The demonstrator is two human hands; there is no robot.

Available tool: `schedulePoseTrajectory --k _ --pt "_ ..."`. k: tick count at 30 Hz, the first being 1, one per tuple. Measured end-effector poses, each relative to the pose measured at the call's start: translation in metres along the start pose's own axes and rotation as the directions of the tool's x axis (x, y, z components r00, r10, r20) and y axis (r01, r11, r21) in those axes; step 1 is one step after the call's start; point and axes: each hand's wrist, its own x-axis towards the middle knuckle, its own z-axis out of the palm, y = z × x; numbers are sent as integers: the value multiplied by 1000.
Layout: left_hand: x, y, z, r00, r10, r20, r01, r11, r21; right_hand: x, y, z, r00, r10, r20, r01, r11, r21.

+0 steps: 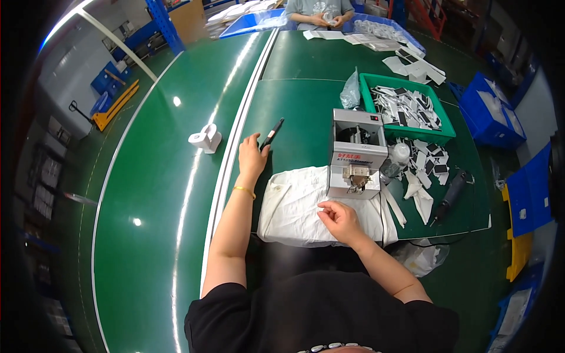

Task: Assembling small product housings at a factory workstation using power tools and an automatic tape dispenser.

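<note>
My left hand (252, 157) rests on the green table with its fingers apart. Beside its thumb lies a slim black pen-like tool (272, 133), slanting away to the right. My right hand (341, 220) is over a white cloth (294, 203), thumb and fingertips pinched together. Something small and pale may be in that pinch, but I cannot make it out. Just past the right hand stands a grey tabletop machine (356, 150) with a metal mechanism at its front. A white rounded plastic part (206, 139) stands left of my left hand, across a white strip.
A green crate (438, 135) of white and black pieces stands behind the machine, with loose pieces (432, 162) before it. A dark corded hand tool (453, 197) lies at the right. Across the table, a person (322, 15) handles something whitish near blue bins (253, 23).
</note>
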Motion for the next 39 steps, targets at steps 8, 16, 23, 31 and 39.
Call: schedulePoseTrajectory --k 8,16,23,31,39 --pt "4 -14 24 999 -34 -19 36 990 135 -4 -2 0 1000 2 4 -2 1000 6" --pt "-50 31 -40 856 -300 420 503 670 -546 -5 0 0 1000 6 5 -6 1000 14" --pt "-116 92 -53 881 -108 460 468 332 -819 -3 11 8 995 96 26 -99 980 174" --pt "-165 141 -11 834 61 548 516 261 -816 -2 41 -3 993 109 -33 -75 845 529" --pt "-165 154 -27 885 148 441 328 474 -817 0 26 -3 994 105 -6 -90 877 473"
